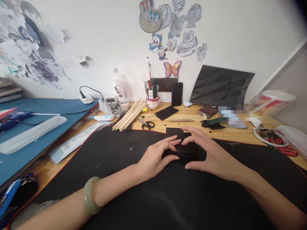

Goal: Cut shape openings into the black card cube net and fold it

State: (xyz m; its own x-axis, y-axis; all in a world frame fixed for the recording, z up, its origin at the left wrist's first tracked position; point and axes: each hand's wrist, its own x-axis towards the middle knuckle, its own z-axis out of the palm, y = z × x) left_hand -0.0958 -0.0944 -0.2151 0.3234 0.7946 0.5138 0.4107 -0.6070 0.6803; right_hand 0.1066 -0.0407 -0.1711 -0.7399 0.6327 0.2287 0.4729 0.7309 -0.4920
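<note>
A small black, box-like piece (189,148) rests on the black mat, dark on dark, so its exact kind and edges are hard to make out. My left hand (159,155), wearing a ring, is closed around its left side, with thumb in front and fingers across the top. From the right, my right hand (211,153) curves over the same piece, middle finger on its top and thumb at its front lower edge. The index finger reaches to a flat black flap (174,131) behind it.
Beyond the black mat (155,198) lie scissors (146,124), wooden sticks (130,115), a thin wooden-handled tool (181,120) and a folded black piece (166,112). A pen cup (153,101), phone (177,94) and bottle (119,88) stand by the wall.
</note>
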